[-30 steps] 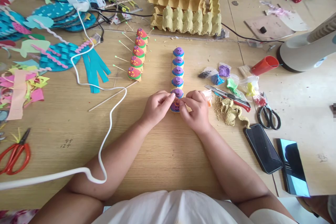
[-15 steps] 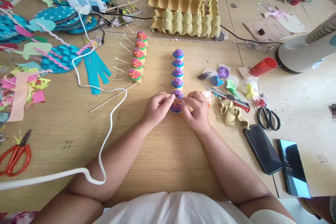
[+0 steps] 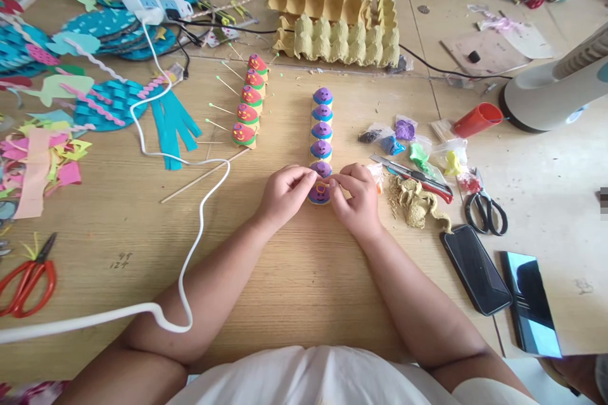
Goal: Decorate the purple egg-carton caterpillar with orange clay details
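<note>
A row of purple and blue domes with small faces [image 3: 322,131] runs up the middle of the table. My left hand [image 3: 287,197] is at the left of the row's near end, thumb and forefinger pinched. From the right, my right hand [image 3: 355,201] meets it in a similar pinch over the gap between the two nearest domes. Whatever the fingertips hold is too small to name; a thin orange bit shows between them. The nearest dome [image 3: 319,195] carries an orange loop on top. To the left stands a red and green row [image 3: 247,115] with green-tipped sticks.
Egg cartons [image 3: 346,41] lie at the back. On the right are bagged clay [image 3: 405,128], a cutter [image 3: 418,177], black scissors [image 3: 485,212], two phones [image 3: 476,271] and a red cup [image 3: 477,119]. A white cable [image 3: 201,221] crosses the left side, near red-handled scissors [image 3: 29,280].
The right fingertips have shifted very slightly and a bit more orange shows between the hands. The rest looks the same.
</note>
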A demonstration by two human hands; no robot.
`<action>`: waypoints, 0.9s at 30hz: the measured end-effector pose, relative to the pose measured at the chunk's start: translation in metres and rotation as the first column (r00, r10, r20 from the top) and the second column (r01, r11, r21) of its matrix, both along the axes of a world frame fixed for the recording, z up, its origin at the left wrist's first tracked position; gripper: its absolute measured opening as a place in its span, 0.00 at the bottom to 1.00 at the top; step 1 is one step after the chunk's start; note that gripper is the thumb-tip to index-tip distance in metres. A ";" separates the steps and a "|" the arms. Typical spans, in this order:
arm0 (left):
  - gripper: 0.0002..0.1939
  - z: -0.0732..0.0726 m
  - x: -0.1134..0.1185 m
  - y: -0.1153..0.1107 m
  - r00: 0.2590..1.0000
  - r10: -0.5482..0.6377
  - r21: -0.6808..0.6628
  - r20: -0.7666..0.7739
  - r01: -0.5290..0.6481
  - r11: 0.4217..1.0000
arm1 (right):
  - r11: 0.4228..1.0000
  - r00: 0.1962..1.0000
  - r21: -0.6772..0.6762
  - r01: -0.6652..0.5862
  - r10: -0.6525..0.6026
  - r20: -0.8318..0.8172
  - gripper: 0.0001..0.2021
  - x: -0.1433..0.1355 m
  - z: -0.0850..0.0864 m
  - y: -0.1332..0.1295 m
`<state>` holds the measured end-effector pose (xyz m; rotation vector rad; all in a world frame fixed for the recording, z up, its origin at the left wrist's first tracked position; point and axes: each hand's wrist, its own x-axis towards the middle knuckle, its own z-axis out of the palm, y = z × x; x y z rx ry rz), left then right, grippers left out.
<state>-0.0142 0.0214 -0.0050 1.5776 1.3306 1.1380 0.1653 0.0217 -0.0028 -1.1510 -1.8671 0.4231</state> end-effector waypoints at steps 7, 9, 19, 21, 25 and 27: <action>0.11 -0.003 0.001 0.001 0.998 -0.010 -0.050 0.062 0.013 0.999 | 0.997 0.996 -0.053 -0.049 0.045 -0.072 0.10 0.001 0.001 0.001; 0.10 -0.002 0.002 0.002 0.997 -0.001 -0.061 0.073 0.005 0.998 | 0.995 0.994 -0.059 -0.084 0.079 -0.081 0.11 0.001 0.001 0.001; 0.09 -0.002 0.002 0.002 0.996 -0.001 -0.063 0.086 0.007 0.998 | 0.987 0.993 -0.112 -0.116 0.116 -0.012 0.07 0.001 0.003 0.000; 0.09 -0.002 0.002 0.002 0.996 -0.002 -0.065 0.087 0.008 0.998 | 0.987 0.993 -0.115 -0.116 0.116 -0.004 0.07 0.001 0.003 0.000; 0.09 -0.003 0.002 0.003 0.997 -0.004 -0.070 0.073 0.009 0.998 | 0.983 0.992 -0.135 -0.123 0.127 0.024 0.07 0.001 0.003 0.000; 0.09 -0.003 0.001 0.003 0.998 -0.004 -0.066 0.070 0.008 0.998 | 0.982 0.991 -0.142 -0.123 0.129 0.031 0.07 0.001 0.003 0.000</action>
